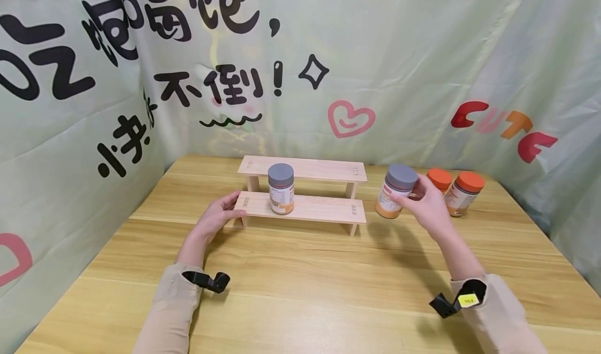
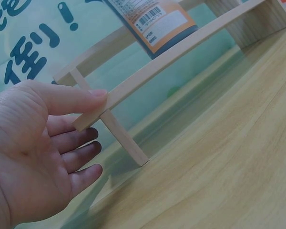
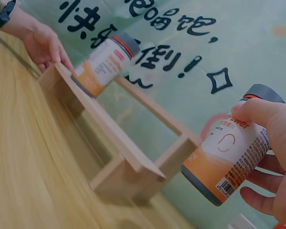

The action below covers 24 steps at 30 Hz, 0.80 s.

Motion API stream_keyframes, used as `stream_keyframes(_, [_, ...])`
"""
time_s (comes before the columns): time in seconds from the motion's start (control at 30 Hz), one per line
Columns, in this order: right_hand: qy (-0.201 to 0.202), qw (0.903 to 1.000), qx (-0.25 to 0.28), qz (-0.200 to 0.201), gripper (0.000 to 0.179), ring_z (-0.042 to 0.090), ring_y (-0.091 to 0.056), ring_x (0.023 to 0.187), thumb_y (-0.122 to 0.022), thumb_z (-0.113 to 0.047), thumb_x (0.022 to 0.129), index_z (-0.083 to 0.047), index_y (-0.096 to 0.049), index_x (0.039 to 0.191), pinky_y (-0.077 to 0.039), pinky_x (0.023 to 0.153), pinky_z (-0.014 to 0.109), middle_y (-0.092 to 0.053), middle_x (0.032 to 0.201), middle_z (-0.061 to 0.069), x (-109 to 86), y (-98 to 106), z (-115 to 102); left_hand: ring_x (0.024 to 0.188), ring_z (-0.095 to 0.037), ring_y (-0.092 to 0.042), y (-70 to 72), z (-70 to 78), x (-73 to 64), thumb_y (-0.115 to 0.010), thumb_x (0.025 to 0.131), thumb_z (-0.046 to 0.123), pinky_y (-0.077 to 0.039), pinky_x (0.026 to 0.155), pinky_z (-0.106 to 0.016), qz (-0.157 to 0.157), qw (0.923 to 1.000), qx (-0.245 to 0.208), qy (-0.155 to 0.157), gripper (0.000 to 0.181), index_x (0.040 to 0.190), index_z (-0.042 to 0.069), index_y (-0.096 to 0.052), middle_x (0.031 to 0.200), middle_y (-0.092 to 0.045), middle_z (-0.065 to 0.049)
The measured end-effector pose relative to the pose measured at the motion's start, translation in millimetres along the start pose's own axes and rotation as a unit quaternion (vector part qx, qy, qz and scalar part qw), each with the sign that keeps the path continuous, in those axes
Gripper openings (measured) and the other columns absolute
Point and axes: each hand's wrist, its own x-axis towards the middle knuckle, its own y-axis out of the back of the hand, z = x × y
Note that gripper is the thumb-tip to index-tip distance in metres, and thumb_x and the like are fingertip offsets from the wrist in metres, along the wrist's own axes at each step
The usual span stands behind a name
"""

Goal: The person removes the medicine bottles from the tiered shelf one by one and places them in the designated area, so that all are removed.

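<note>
A two-tier wooden display stand (image 1: 324, 208) stands on the table. A grey-capped supplement bottle (image 1: 281, 189) is upright on its lower tier, left of the middle. My left hand (image 1: 219, 215) grips the left end of that tier; in the left wrist view the thumb (image 2: 78, 98) lies against the board's edge and the other fingers are lower. To the right of the stand, my right hand (image 1: 429, 205) holds a second grey-capped bottle (image 1: 393, 195) by its side, slightly tilted. This bottle's orange-and-white label (image 3: 229, 148) shows in the right wrist view.
Two orange-capped bottles, a nearer one (image 1: 462, 195) and a partly hidden one (image 1: 440, 179), stand right of my right hand. A printed cloth (image 1: 399, 56) hangs behind the wooden table (image 1: 300, 291) and along its sides.
</note>
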Motion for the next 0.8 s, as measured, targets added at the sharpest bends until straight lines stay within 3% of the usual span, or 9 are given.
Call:
stream_keyframes(0.43, [-0.011, 0.9998, -0.012, 0.008, 0.061, -0.003, -0.047, 0.091, -0.067, -0.022, 0.086, 0.004, -0.038, 0.133, -0.042, 0.072, 0.007, -0.050, 0.119, 0.019, -6.4, 18.1, 28.3, 0.137, -0.030, -0.020, 0.9, 2.6, 0.0, -0.063, 0.086, 0.004, -0.017, 0.112, -0.039, 0.003, 1.0000, 0.001, 0.004, 0.072, 0.144, -0.004, -0.022, 0.150, -0.020, -0.022])
stream_keyframes(0.8, [-0.026, 0.9991, -0.032, 0.011, 0.061, -0.005, -0.044, 0.089, -0.066, -0.021, 0.086, 0.008, -0.038, 0.133, -0.041, 0.070, 0.008, -0.050, 0.120, 0.025, -12.5, 23.6, 49.0, 0.137, -0.031, -0.020, -0.3, 1.3, -0.4, -0.063, 0.085, 0.004, -0.018, 0.112, -0.040, 0.001, 1.0000, 0.003, 0.002, 0.072, 0.144, -0.004, -0.022, 0.149, -0.020, -0.022])
